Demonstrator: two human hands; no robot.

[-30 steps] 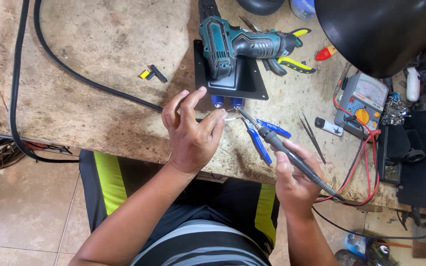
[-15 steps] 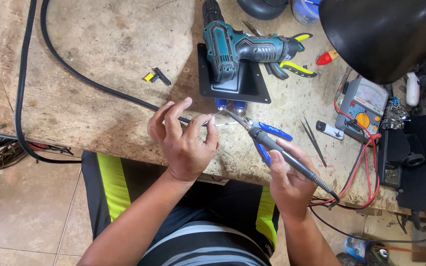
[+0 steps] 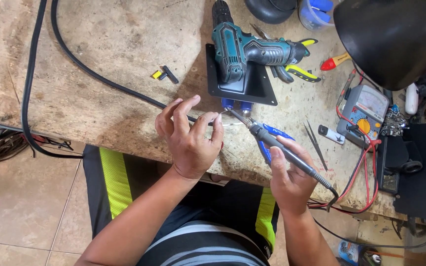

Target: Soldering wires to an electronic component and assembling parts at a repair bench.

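my left hand (image 3: 189,140) has lifted its fingers, now pinching a thin solder wire (image 3: 221,115) just ahead of its grip; my right hand (image 3: 288,178), closed on the soldering iron (image 3: 272,144), has brought the tip closer to the blue terminals (image 3: 236,105) on the tabletop (image 3: 114,44).

Even, soft daylight fills the scene, bright on the workbench (image 3: 99,64). The hands and drill (image 3: 252,49) cast short, faint shadows. A black lamp shade (image 3: 395,34) looms dark at the far right. Focus is sharp; edges bend slightly.
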